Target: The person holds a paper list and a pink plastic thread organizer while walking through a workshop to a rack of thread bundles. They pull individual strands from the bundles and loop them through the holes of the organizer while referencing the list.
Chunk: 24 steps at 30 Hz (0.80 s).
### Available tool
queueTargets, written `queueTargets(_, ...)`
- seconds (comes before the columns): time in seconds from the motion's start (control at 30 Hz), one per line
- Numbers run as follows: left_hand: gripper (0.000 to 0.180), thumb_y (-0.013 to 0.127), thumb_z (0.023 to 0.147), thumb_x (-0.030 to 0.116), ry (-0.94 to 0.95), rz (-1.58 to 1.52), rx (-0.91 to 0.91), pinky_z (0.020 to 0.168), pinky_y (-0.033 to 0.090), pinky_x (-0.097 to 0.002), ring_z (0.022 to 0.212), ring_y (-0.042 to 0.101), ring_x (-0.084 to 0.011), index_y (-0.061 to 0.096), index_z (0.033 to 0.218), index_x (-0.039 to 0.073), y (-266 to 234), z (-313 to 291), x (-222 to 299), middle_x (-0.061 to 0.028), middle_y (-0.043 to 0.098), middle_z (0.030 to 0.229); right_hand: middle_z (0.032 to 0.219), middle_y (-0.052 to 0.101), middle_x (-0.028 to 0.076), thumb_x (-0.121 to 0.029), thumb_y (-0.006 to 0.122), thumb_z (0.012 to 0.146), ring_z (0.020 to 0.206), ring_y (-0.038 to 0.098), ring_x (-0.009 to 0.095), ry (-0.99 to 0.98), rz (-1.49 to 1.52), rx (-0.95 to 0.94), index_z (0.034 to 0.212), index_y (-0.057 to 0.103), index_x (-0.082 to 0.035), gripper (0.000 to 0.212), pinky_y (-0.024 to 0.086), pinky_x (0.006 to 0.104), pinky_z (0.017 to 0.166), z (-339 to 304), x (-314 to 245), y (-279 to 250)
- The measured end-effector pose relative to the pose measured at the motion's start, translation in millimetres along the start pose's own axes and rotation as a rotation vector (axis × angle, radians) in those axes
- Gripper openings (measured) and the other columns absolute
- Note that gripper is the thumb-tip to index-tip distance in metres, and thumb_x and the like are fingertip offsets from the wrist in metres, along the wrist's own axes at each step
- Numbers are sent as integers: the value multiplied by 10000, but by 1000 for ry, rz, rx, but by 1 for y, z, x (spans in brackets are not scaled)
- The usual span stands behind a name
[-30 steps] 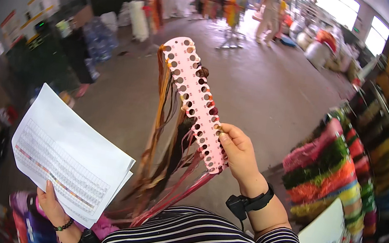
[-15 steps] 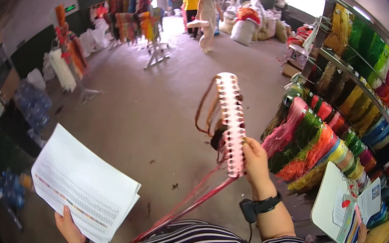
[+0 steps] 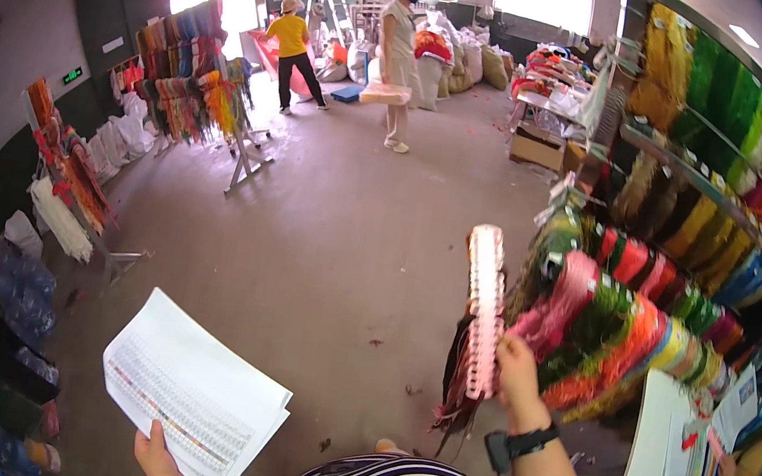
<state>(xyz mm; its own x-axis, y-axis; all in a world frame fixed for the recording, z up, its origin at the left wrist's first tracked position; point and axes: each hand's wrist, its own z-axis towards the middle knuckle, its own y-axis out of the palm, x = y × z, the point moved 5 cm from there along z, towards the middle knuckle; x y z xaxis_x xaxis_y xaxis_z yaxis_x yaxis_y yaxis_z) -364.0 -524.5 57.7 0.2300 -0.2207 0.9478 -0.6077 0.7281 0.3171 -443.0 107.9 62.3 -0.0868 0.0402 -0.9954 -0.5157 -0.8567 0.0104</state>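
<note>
My left hand (image 3: 161, 459) is closed on a small stack of printed paper sheets (image 3: 189, 367), with the thumb lying across the lower edge. The top sheet carries a fine grid and a coloured band. At the right, my right hand (image 3: 519, 369) grips the lower side of a long, pale pink thread card (image 3: 484, 298) with rows of holes or notches along its edges. Dark red and brown threads (image 3: 456, 372) hang from the card's left side and lower end. The card stands nearly upright, in front of the hanging pink yarn hanks (image 3: 569, 296).
Racks of coloured yarn (image 3: 698, 226) line the right side. A person there holds a white board (image 3: 665, 448) with papers. Ahead stand a person in pale clothes (image 3: 401, 54) and one in a yellow top (image 3: 289, 42). Yarn stands (image 3: 178, 80) are at the left; sacks (image 3: 472, 59) sit far back.
The view has shifted, showing more of the room's far end. My right hand and the thread card are lower and further right; its loose threads now hang down. The yellow-topped person is bending differently.
</note>
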Motion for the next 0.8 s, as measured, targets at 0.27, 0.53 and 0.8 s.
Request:
queueTargets(0.27, 269, 523, 972, 72, -16, -4, -153, 845, 512, -328, 941, 634, -208, 520, 1186, -92, 271, 142, -39, -157, 633, 1114, 765, 611, -12, -56, 503, 926, 638, 555, 86, 354, 25, -101, 977, 659, -20, 168, 434, 242, 551, 143, 90, 24)
queueTargets(0.53, 214, 550, 957, 70, 0, 213, -382, 828, 496, -311, 916, 629, -170, 579, 1129, -54, 493, 304, -150, -106, 666, 1063, 740, 614, -26, -78, 531, 920, 587, 521, 53, 578, -99, -74, 993, 666, 0, 171, 408, 225, 525, 281, 89, 60)
queueTargets(0.8, 245, 643, 864, 179, 295, 750, -749, 697, 513, -395, 775, 675, -350, 646, 1026, -6, 791, 458, -199, -221, 678, 858, 713, 609, -39, -84, 562, 925, 562, 504, 42, 589, 36, 84, 948, 669, -7, 133, 397, 214, 513, 466, 71, 146)
